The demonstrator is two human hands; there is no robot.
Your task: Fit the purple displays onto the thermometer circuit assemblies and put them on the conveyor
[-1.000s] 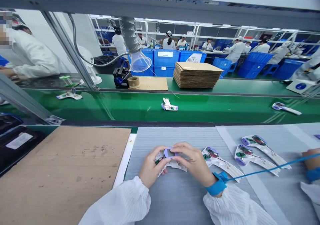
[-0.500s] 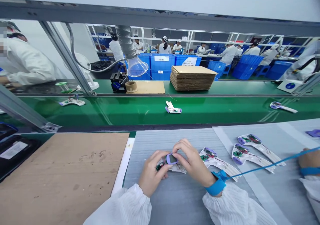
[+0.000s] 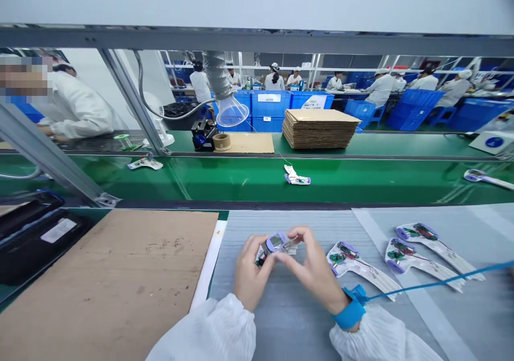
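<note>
My left hand (image 3: pixel 249 273) is closed around one end of a white-and-purple handheld device (image 3: pixel 276 241) that resembles an infrared thermometer. Its small grey screen in a purple frame faces up, and green circuitry shows beside my left fingers. At the other end, my right hand (image 3: pixel 315 270), wearing a blue wrist strap (image 3: pixel 350 308), curls thumb and index finger about the device's edge; their exact contact is partly hidden. Just right of that hand lies an open device half (image 3: pixel 353 264) with wires and boards, and two similar halves (image 3: pixel 405 256) (image 3: pixel 429 238) lie further right.
A grey mat (image 3: pixel 289 329) covers the bench, with a brown cardboard sheet (image 3: pixel 132 275) on the left. Beyond runs a green conveyor (image 3: pixel 225 179) carrying several device parts. Stacked cardboard (image 3: pixel 321 130) and a clear suction hood (image 3: pixel 232 112) stand behind it. A blue cord (image 3: pixel 437 281) stretches rightward from my wrist.
My right fingers have moved off the screen's face toward the device's right edge, opening slightly. The screen shows more fully. The view has shifted, and another person's hand at right has left it.
</note>
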